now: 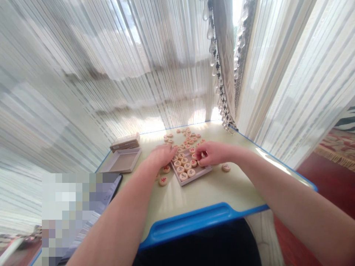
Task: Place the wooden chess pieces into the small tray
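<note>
Round wooden pieces with red or black characters lie in rows in a shallow open box (196,178) at the middle of the table. My right hand (206,153) is over the box's right side, thumb and fingers curled together at a round piece (200,163) that they partly hide. At the box's left edge rests my left hand (163,154), palm down with its fingers stretched out, seemingly holding nothing. Two red-marked pieces (163,180) lie left of the box, and one piece (226,167) lies to its right. More loose pieces (188,137) are scattered behind the box.
The pale table (194,199) has a blue rim with a tray groove at the front. An empty shallow box lid (122,160) and a closed carton (125,141) stand at the back left. A dark-edged device (118,184) lies at the left. String curtains (155,74) hang behind.
</note>
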Motion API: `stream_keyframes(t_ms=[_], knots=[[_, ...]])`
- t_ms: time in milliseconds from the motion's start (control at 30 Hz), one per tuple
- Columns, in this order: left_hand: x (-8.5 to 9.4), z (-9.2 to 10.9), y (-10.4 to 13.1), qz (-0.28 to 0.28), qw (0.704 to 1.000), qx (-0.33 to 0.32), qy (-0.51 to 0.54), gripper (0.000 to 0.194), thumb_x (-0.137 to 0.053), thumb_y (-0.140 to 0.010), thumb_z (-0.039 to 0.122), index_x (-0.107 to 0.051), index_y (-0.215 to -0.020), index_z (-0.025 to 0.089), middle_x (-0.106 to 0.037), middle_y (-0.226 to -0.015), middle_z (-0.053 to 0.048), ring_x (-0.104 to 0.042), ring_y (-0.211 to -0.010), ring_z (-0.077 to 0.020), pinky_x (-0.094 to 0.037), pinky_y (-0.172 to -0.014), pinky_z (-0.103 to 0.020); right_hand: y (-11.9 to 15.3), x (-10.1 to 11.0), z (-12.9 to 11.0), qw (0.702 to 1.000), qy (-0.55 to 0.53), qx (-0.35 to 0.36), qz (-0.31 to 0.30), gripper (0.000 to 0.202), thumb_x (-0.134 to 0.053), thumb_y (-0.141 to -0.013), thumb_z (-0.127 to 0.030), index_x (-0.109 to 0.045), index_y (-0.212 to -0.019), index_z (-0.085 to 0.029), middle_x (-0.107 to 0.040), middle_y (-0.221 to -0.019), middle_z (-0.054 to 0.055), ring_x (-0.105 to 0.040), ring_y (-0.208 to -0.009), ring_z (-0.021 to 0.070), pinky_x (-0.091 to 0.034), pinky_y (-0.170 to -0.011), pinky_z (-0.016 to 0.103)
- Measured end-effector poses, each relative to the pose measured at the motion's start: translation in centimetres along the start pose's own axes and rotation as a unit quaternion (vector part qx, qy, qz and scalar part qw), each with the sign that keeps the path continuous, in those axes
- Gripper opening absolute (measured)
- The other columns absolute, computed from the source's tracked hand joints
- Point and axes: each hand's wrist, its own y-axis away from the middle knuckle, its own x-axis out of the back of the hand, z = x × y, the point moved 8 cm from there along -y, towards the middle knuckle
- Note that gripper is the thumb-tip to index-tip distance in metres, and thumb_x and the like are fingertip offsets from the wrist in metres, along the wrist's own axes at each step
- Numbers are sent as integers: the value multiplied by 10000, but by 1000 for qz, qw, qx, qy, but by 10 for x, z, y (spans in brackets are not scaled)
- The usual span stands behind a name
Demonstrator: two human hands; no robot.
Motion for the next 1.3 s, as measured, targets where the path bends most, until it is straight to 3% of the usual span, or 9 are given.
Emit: stream_keyframes(t_ms=[667, 1300], knots=[[0, 2, -3, -2, 1000, -7, -13, 559, -170, -854, 545, -536, -1066, 179, -572, -1156, -106, -534, -1038, -246, -406, -862, -348, 5, -6, 3, 997, 63, -28, -36, 137, -562, -682, -294, -596, -794, -223, -618, -816, 17, -542, -685, 153, -351, -548, 247], [-3, -2, -6, 2, 1000, -13, 5, 527, -185, -856, 543, -542, -1035, 199, -577, -1139, -87, -535, -1024, -232, -394, -888, -337, 0, -1, 1, 999, 53, 9, -3, 160, -575, -672, -242, -647, -813, -221, -628, -787, 6, -539, -668, 126, -360, -559, 212]])
